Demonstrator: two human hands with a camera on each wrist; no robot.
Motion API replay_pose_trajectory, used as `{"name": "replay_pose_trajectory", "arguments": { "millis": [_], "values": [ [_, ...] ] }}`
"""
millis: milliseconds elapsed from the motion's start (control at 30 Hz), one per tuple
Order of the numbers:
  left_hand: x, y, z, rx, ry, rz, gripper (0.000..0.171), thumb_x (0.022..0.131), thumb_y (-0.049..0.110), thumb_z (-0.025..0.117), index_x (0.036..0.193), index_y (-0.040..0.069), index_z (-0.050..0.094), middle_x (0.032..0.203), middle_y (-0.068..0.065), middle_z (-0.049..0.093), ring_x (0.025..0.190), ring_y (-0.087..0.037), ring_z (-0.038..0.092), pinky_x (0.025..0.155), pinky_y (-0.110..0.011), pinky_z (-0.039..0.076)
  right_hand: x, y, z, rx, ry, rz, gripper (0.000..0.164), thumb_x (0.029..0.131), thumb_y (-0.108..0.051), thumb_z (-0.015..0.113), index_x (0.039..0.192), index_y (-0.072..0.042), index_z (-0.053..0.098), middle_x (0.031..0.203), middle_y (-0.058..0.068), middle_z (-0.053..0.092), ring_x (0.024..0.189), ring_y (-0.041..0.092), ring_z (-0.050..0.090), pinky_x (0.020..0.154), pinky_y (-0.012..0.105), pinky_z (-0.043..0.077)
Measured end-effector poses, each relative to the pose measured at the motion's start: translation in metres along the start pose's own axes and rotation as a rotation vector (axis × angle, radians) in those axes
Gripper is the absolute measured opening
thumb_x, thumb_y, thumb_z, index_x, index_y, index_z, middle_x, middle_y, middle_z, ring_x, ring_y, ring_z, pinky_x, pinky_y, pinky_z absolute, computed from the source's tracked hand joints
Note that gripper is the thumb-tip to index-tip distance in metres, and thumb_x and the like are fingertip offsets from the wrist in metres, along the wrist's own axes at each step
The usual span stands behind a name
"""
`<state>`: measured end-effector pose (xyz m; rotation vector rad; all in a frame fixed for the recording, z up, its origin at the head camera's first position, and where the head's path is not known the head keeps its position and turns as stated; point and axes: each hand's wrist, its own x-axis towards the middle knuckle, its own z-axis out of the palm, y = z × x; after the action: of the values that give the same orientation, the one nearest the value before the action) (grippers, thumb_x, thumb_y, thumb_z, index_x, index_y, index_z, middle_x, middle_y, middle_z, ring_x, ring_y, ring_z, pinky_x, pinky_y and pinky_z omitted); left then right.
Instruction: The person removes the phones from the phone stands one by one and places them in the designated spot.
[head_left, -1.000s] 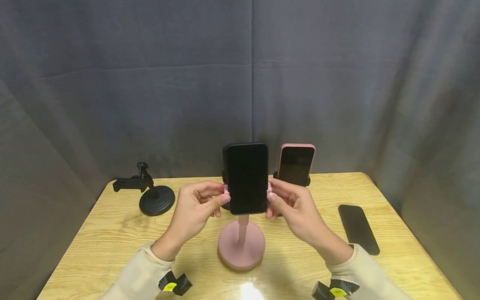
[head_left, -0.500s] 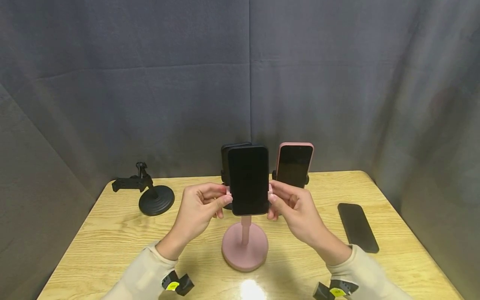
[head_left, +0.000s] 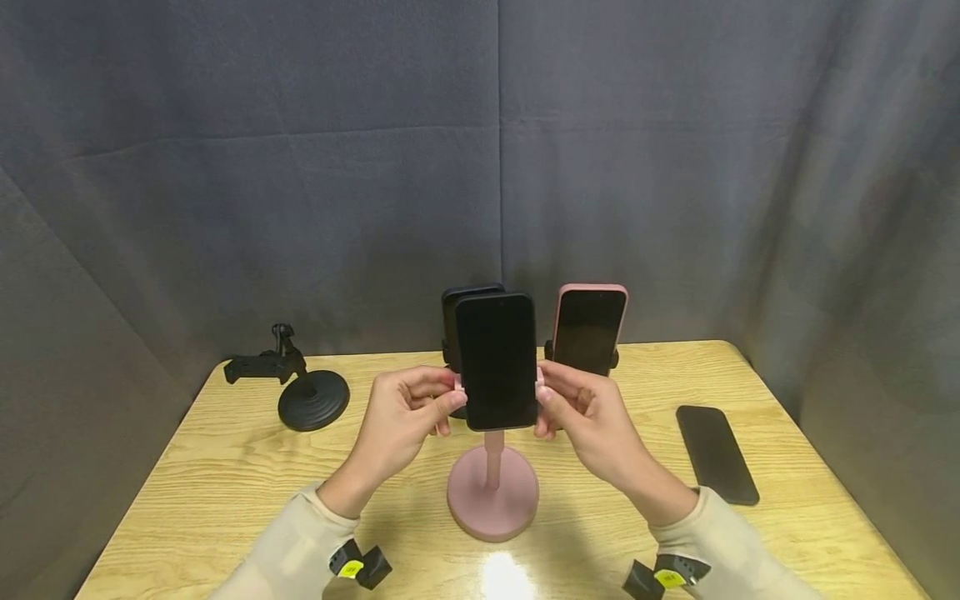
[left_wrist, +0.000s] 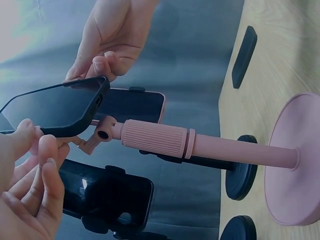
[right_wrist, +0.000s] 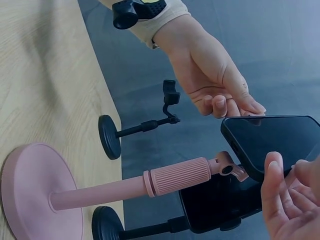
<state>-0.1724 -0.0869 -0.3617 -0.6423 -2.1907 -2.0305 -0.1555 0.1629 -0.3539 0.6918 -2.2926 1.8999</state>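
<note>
A black smartphone (head_left: 497, 362) stands upright in the clamp of a pink phone stand (head_left: 493, 500), screen facing the head camera. My left hand (head_left: 401, 425) pinches the pink clamp's left side between thumb and fingers. On the opposite side, my right hand (head_left: 592, 421) pinches the clamp's right end in the same way. The phone hides most of the clamp in the head view. Below it, the left wrist view shows the stand's ribbed pink collar (left_wrist: 155, 137) and pivot joint (left_wrist: 104, 131).
Behind the held phone, another black phone (head_left: 450, 321) sits in a black stand. A pink-cased phone (head_left: 590, 329) is mounted at its right. A black stand (head_left: 313, 400) holding no phone is at left; a dark phone (head_left: 717, 456) lies flat at right on the wooden table (head_left: 225, 500).
The pink stand's base has shifted slightly right, and my left hand has moved a little the same way. More of the black phone behind shows. My right hand has barely moved.
</note>
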Motion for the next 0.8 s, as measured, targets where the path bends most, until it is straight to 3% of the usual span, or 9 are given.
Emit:
{"name": "replay_pose_trajectory", "arguments": {
  "millis": [367, 800],
  "values": [
    [-0.0023, 0.0005, 0.0037, 0.046, -0.025, -0.003, 0.021, 0.09, -0.001, 0.073, 0.108, -0.011, 0.067, 0.092, -0.03, 0.07, 0.055, -0.008, 0.061, 0.057, -0.025, 0.057, -0.0047, 0.0048, -0.002, 0.004, 0.01, -0.03, 0.037, 0.1, 0.004, 0.057, 0.133, 0.02, 0.052, 0.109, 0.039, 0.066, 0.063, 0.006, 0.067, 0.06, 0.023, 0.058],
    [-0.005, -0.0006, 0.0043, 0.083, -0.035, -0.021, 0.028, 0.092, 0.004, 0.072, 0.116, -0.01, 0.067, 0.099, -0.028, 0.071, 0.058, -0.007, 0.063, 0.06, -0.025, 0.058, -0.007, 0.0059, -0.0006, -0.041, 0.027, -0.033, 0.037, 0.099, 0.002, 0.059, 0.134, 0.015, 0.054, 0.106, 0.033, 0.069, 0.061, 0.009, 0.065, 0.058, 0.025, 0.058]
  ]
}}
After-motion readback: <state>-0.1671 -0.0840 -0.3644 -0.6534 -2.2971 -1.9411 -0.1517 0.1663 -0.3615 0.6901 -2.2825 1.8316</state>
